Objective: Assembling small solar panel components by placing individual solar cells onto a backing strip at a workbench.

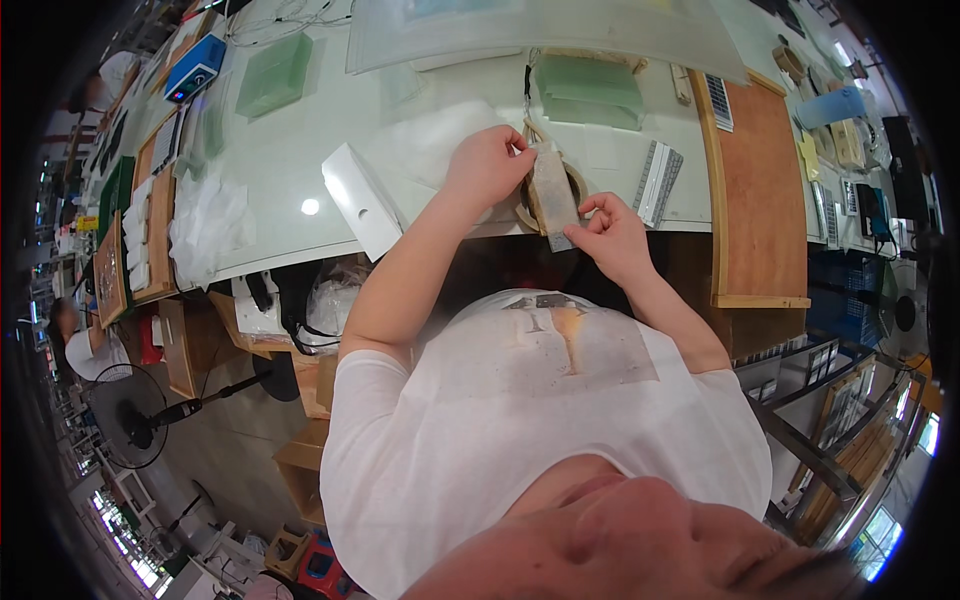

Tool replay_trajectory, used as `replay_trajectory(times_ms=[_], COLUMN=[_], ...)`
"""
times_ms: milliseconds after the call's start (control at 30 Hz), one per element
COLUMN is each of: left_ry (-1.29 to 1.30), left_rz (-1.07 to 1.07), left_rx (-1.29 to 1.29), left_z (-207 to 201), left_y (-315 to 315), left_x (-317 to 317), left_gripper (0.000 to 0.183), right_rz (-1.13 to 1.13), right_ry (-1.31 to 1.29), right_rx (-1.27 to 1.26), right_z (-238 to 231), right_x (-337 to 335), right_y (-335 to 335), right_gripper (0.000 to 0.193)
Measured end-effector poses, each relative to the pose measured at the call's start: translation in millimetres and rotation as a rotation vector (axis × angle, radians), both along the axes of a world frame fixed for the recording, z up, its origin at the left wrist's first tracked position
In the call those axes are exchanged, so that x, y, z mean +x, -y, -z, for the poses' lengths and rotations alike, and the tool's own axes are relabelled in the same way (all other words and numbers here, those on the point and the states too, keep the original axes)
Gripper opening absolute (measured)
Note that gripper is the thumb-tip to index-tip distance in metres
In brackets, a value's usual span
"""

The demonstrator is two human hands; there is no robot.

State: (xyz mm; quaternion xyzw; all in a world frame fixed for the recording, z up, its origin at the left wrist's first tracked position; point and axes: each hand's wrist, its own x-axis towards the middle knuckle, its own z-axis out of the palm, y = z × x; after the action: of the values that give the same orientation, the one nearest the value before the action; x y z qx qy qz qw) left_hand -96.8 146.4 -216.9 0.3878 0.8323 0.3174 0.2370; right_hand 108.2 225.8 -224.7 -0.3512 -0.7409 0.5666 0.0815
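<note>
A long grey block (553, 188) lies at the near edge of the table, over a round brown ring (575, 182) that looks like a tape roll. At the block's far left corner is my left hand (488, 166), its thumb and forefinger pinched together. What the pinch holds is too small to make out. My right hand (616, 238) is at the block's near right end, with the thumb tip by its edge. The right fingers are bent and stand apart from the thumb, and nothing shows between them. A white box (362, 204) with a small hole lies left of the block.
Green stacked sheets (588, 92) stand behind the block, with another green stack (275, 75) at the far left near a blue control box (195, 68). Silver strips (655, 183) and a wood-framed board (757, 190) lie to the right. Crumpled clear film (207, 228) is at the left.
</note>
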Motion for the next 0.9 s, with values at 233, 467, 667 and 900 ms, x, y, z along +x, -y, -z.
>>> replay_trajectory(times_ms=[233,467,667,900], left_ry=[-0.201,-0.485,-0.582,-0.587], left_rz=[0.053,0.47,0.405,0.353], left_rx=[0.397,0.57,0.628,0.647], left_z=[-6,9,25,27], left_y=[37,71,74,80], left_x=[27,69,67,65], left_gripper=[0.021,0.033,0.03,0.03], right_rz=[0.028,-0.006,-0.13,-0.012], right_ry=[0.134,0.405,0.437,0.253], right_rx=[0.623,0.712,0.736,0.636], right_z=[-4,-12,-7,0], right_x=[25,27,26,22], right_y=[-68,-145,-155,-167], right_gripper=[0.047,0.069,0.062,0.035])
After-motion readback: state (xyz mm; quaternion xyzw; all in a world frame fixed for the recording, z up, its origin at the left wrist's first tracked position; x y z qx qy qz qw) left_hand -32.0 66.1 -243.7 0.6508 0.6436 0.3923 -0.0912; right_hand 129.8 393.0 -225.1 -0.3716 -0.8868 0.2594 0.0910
